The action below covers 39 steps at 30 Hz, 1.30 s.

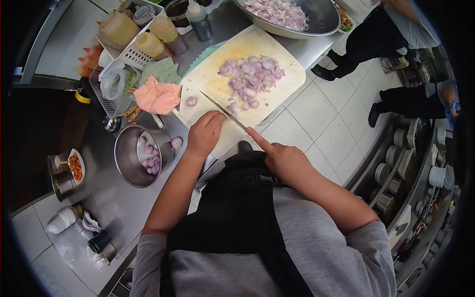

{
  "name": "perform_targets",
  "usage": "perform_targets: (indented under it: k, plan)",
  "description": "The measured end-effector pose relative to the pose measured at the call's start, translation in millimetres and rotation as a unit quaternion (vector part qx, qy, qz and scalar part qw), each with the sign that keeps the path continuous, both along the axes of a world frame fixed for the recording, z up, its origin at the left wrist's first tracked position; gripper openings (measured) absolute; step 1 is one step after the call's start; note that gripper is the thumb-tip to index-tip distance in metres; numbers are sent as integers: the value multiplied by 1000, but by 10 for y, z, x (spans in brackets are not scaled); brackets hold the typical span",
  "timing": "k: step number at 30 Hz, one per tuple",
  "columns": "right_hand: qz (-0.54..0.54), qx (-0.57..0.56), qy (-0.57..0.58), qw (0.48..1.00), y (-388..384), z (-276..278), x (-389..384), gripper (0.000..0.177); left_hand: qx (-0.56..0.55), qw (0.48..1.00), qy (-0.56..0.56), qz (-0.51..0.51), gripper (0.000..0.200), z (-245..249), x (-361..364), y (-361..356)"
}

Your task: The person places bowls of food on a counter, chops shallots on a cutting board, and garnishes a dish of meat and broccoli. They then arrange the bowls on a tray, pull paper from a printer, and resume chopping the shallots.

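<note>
My right hand (282, 156) is wrapped round the handle of a knife (223, 111), its index finger along the top of the blade. The blade reaches over a white cutting board (292, 74). My left hand (205, 132) has its fingers bent together at the board's near part, beside the blade; what lies under the fingertips is hidden. Beyond the knife is a pile of sliced shallots (255, 76). One whole peeled shallot (191, 101) sits on the board's left side. A steel bowl (129, 171) at the left holds several peeled shallots (152, 163).
A large bowl of sliced shallots (277, 15) stands behind the board. Squeeze bottles (200, 24), a basket (134, 58) and a pink cloth (157, 95) are at the back left. Two people (368, 34) stand at the right, near shelves of dishes (396, 153).
</note>
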State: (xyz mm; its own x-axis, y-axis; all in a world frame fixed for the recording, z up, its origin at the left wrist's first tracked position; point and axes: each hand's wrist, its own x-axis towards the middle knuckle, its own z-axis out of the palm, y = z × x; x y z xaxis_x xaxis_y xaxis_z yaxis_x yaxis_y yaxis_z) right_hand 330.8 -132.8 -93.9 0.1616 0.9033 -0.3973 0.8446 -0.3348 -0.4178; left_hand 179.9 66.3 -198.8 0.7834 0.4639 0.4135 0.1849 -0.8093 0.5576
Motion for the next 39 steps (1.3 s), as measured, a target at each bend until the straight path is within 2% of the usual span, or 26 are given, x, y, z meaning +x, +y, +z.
perform_targets:
  k: [6,9,12,18,28,33,39]
  plan:
    - [-1,-59,2,998,-1,-25,-38,87,3,1000,-17,-5,22,-21,-2,17]
    - [-6,-4,3,1000,116,-256,-63,88,4,1000,-25,-12,22,-11,-1,5]
    - [-9,2,16,1000,135,-241,-41,89,5,1000,-21,-8,22,-14,10,1]
    - [-11,-10,51,999,-144,142,17,88,19,1000,-17,1,20,-18,-13,-6]
    - [-14,-22,37,999,-86,17,-48,86,19,1000,-24,-1,19,-20,3,4]
    - [1,-11,-27,1000,164,-224,-101,85,32,999,-22,-7,20,-18,3,-2]
    - [-36,9,9,999,243,-175,30,85,49,999,-11,-4,23,171,36,18]
